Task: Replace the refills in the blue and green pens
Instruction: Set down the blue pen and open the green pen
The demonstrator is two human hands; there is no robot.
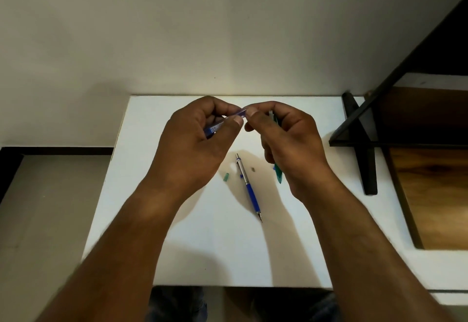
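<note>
I see a white bench carrying a pen with a silver upper half and a blue grip, plus a small green cap. My left hand's pen barrel looks translucent blue, my right hand's pen dark green.

Lay on the table: a click pen at centre, a small cap just left, hands raised behind.

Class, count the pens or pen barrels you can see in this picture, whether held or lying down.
3: a blue pen pinched between both hands, a green pen tucked in the right hand, and a blue-grip pen lying on the table.
</note>
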